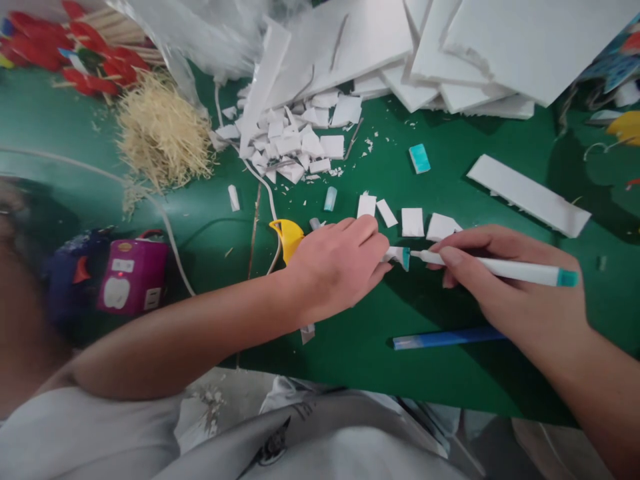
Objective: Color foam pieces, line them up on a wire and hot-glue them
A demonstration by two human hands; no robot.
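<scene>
Right hand's grip was closed on a white marker, left hand's grip pinched a small white piece

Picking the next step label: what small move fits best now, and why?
Probably the right hand running the marker a little further along the teal end of the white piece: the tip sits at that end, the left hand grips the piece, and white shows beside the teal.

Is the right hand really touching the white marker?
Touching. The head view shows the right hand holding the white marker, thumb lying over its barrel.
</scene>
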